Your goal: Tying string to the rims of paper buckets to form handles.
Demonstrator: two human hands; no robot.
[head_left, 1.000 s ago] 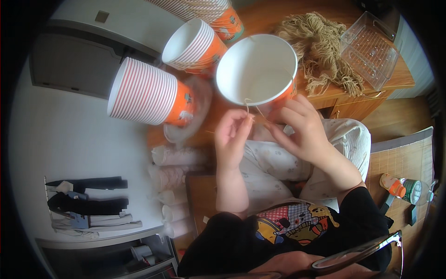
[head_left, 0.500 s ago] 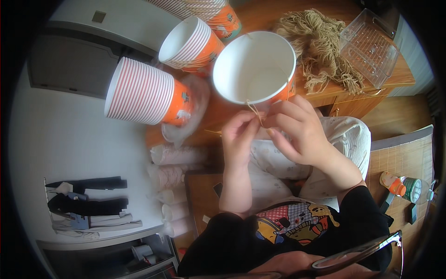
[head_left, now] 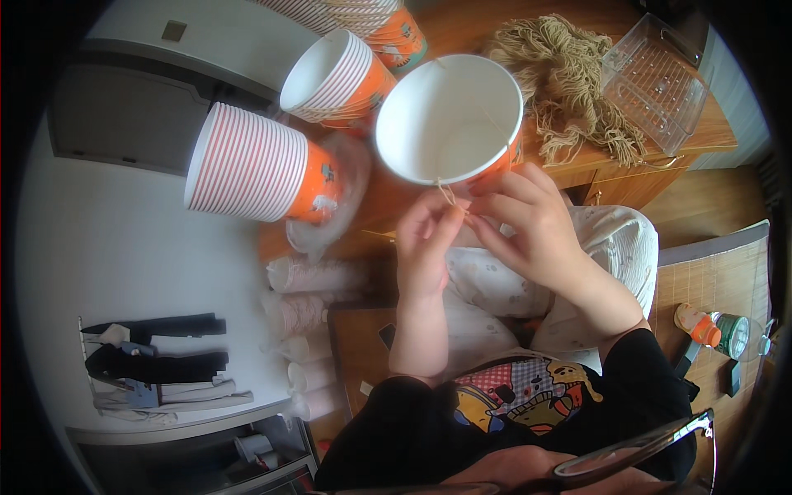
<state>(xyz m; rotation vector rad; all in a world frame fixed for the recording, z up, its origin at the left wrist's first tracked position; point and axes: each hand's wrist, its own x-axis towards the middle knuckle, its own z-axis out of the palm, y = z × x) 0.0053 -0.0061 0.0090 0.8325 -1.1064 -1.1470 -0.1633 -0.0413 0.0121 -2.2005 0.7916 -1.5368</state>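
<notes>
String (head_left: 446,195) at near rim of paper bucket (head_left: 450,115): both grips pinched on it.
Left hand (head_left: 426,239) and right hand (head_left: 528,227) meet at 6 o'clock of the bucket mouth; string runs up toward 12, over the rim.

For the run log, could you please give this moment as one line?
left hand: pinching string | right hand: pinching string | paper bucket: upright, string at rim

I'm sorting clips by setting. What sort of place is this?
Probably a room at home used for piecework. Stacks of orange paper cups and a heap of tan string lie on a wooden desk, and folded clothes sit on a low shelf.
</notes>
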